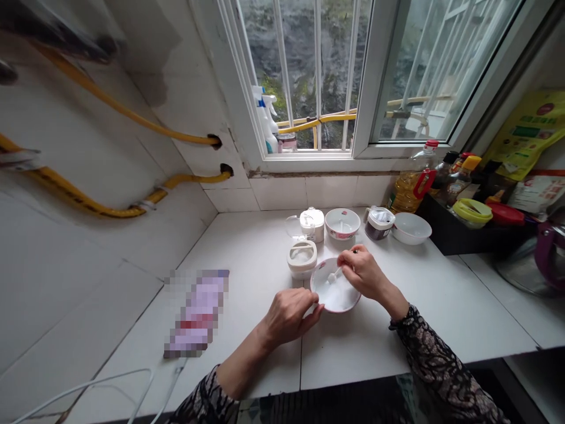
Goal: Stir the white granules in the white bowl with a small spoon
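Note:
A white bowl (323,266) with a coloured rim stands on the counter in front of me. White contents lie in it; whether powder or liquid, I cannot tell. My left hand (292,315) pinches the bowl's near left rim between thumb and fingers. Over the bowl's right side, my right hand (364,274) is closed around the handle of a small white spoon (332,277), whose tip is down inside the bowl. Just behind the left hand sits a cream-coloured jar (302,259) with pale contents.
Farther back are a white container (312,224), a flowered bowl (342,225), a dark-filled jar (378,224) and a plain white bowl (411,228). An oil bottle (408,182) and seasoning bottles stand at right. A blurred purple object (198,312) and a cable (145,391) lie left.

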Demonstrator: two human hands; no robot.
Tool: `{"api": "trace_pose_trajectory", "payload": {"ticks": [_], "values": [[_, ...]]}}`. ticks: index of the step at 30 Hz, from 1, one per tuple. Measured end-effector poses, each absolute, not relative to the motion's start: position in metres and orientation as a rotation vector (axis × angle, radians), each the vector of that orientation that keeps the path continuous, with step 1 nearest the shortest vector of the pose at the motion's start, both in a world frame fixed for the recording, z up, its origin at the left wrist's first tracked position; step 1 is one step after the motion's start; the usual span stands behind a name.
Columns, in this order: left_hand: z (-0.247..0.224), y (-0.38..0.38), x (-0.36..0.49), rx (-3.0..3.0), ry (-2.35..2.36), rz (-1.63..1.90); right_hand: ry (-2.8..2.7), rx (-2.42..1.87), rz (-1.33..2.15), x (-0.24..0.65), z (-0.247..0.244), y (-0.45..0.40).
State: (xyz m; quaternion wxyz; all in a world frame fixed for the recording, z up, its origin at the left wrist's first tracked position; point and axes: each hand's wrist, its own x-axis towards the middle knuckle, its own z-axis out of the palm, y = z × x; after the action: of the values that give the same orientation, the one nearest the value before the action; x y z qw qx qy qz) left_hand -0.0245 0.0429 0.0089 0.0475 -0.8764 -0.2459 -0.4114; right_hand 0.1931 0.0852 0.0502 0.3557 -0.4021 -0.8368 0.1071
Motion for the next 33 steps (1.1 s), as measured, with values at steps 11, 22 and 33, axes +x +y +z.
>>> {"api": "trace_pose_trajectory", "payload": {"ticks": [11,22,33], "values": [[0.009,0.042,-0.025,-2.709,-0.735,-1.281,-1.848,-0.999,1.086,0.182,0.056,0.075],[0.009,0.043,-0.025,-2.699,-0.728,-1.269,-1.357,-1.017,1.328,0.193,0.059,0.087],[0.008,0.043,-0.024,-2.683,-0.732,-1.266,-1.226,-1.060,1.386,0.198,0.051,0.096]]}}
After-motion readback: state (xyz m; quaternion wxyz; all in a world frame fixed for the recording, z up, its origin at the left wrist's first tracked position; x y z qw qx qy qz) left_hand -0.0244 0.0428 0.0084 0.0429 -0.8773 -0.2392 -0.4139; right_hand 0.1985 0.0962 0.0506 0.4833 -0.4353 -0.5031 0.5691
